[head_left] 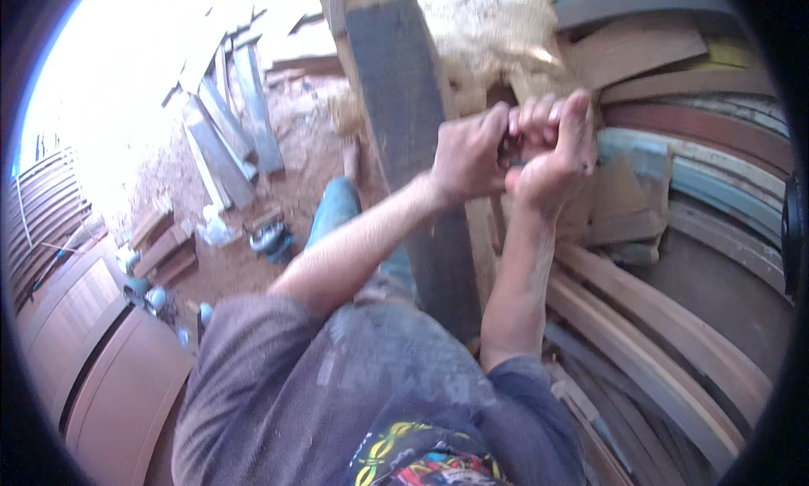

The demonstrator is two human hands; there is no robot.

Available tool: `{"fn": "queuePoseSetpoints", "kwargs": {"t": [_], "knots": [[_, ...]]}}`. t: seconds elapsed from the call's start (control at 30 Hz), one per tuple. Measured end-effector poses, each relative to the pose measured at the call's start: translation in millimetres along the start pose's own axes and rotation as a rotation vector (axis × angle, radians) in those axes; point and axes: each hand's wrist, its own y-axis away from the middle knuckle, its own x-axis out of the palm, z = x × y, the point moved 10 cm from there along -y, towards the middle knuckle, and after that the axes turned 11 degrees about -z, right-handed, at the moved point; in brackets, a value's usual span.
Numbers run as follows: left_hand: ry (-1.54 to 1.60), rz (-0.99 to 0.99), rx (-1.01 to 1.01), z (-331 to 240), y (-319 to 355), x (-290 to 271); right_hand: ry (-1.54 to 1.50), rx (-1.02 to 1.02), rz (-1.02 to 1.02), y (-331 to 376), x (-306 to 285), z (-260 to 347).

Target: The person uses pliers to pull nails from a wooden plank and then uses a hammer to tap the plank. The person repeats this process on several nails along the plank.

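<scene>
Both my hands are raised together in front of a tall dark grey plank (404,107) that stands on end. My left hand (468,157) is curled, its fingers meeting those of my right hand (552,153). A small dark object (511,155) is pinched between the two hands; it is too small and hidden to tell what it is. Behind my right hand lie stacked wooden boards (674,90), some brown, some painted blue-grey.
Long curved wooden strips (657,343) run along the lower right. Grey planks (227,123) lie on the red dirt ground at the upper left. Brown panelled doors (93,343) lie at the lower left. A dark power tool (271,240) and plastic bottles (143,296) rest on the ground.
</scene>
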Motion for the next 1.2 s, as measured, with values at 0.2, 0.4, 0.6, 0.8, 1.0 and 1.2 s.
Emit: {"fn": "queuePoseSetpoints", "kwargs": {"t": [0.2, 0.4, 0.6, 0.8, 1.0, 1.2], "knots": [[0.0, 0.013, -0.202, 12.8, -6.8, 3.0, 0.11, 0.064, 0.018, -21.7, 0.1, -20.1], [0.043, 0.442, -0.187, 8.7, 4.9, 21.1, -0.049, 0.14, 0.004, 6.2, -45.0, -20.9], [-0.322, 1.137, 0.266, 28.0, 36.8, -30.3, -0.404, 0.081, -0.24, 62.2, -154.3, 0.3], [-0.546, 1.319, 0.718, 61.9, 41.2, -19.7, -0.244, -0.032, -0.371, 112.4, -218.4, 65.2], [-0.577, 1.229, 0.664, 47.2, 56.4, -36.3, -0.159, -0.059, -0.499, 165.1, -250.4, 83.1], [-0.602, 1.073, 0.378, 50.7, 63.0, -119.1, -0.179, -0.043, -0.492, 179.8, -242.8, 84.1]]}}
